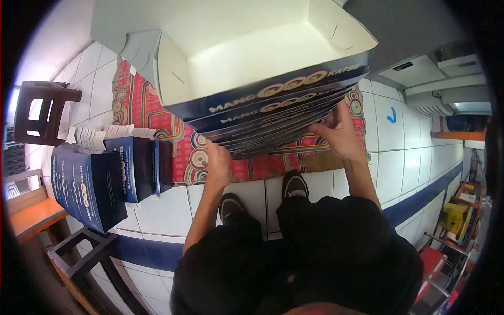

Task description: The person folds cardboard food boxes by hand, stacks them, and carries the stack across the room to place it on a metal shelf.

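Observation:
A stack of nested paper food boxes (252,97), navy outside and white inside with "MANG KATSU" lettering, fills the upper middle of the head view. The topmost box is folded up with its lid flap raised at the back. My left hand (219,161) grips the stack's lower left side, fingers partly hidden behind it. At the lower right, my right hand (337,131) curls its fingers and thumb around the edges. Further stacks of matching boxes stand on the floor to the left: a large one (86,184), a middle one (137,170) and a narrow one (163,165).
A red patterned mat (241,170) lies on white tiles beneath the boxes. A brown plastic stool (44,112) is at far left, above a dark metal frame (86,249). White drawers (420,71) and a cluttered shelf (462,215) line the right side.

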`<state>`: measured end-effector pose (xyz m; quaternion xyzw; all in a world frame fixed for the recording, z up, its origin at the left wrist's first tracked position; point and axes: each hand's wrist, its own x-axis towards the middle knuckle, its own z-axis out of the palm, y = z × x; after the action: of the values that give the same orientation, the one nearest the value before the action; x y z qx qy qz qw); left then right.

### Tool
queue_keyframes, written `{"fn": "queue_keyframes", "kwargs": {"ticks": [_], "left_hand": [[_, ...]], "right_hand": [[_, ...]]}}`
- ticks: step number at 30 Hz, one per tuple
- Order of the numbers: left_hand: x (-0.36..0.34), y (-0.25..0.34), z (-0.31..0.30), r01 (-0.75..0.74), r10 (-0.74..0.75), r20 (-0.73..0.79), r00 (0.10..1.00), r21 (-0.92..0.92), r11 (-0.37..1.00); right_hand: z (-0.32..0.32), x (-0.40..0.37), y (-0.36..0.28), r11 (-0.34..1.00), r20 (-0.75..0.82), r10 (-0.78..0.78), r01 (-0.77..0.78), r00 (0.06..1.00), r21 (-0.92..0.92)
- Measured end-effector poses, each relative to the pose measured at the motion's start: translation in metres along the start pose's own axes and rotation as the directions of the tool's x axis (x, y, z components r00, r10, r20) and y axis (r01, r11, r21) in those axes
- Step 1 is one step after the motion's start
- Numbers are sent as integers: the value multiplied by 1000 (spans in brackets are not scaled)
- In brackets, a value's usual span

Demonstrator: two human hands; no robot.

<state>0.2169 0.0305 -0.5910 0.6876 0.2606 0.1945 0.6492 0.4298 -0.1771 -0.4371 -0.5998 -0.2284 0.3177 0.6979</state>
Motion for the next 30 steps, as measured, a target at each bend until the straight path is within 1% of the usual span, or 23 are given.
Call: {"fn": "queue_keyframes", "kwargs": {"ticks": [1, 2, 4, 6, 9, 12, 15, 18, 21, 24, 27, 30], "left_hand": [[-1, 6, 0, -64, 62, 65, 996, 32, 997], [4, 39, 2, -192, 185, 105, 977, 67, 979], [11, 75, 4, -203, 196, 171, 966, 28, 979], [15, 91, 7, 47, -23, 237, 971, -95, 994], [19, 119, 4, 231, -239, 282, 929, 62, 971], [19, 100, 5, 66, -65, 225, 972, 4, 998], [20, 100, 2, 69, -95, 241, 966, 115, 991], [18, 101, 0, 156, -168, 244, 955, 67, 986], [18, 99, -2, 118, -162, 258, 953, 176, 977], [21, 101, -6, 124, -167, 330, 929, 147, 981], [21, 98, -8, 122, -141, 327, 934, 76, 990], [21, 92, -11, 55, -75, 383, 921, 63, 997]], "right_hand": [[-2, -2, 2, 1000, 1, 8, -8, 1000, -7], [-6, -3, 5, 1000, 2, 15, -15, 1000, -14], [-9, -5, 5, 999, 12, 33, -32, 999, -27], [-9, -8, 0, 998, 30, 58, -56, 998, -38], [-17, -14, 1, 995, 99, 103, -103, 990, -6], [-23, -17, 6, 987, 142, 145, -134, 979, -88], [-25, -20, 17, 984, 128, 124, -105, 984, -145], [-28, -21, 21, 979, 129, 119, -95, 985, -179], [-27, -21, 18, 939, 165, 78, -17, 983, -342], [-32, -28, 35, 949, 86, 113, -82, 990, -304], [-21, -32, 25, 929, 112, 144, -95, 983, -358], [-16, -37, 20, 861, 69, 150, -96, 986, -499]]}}
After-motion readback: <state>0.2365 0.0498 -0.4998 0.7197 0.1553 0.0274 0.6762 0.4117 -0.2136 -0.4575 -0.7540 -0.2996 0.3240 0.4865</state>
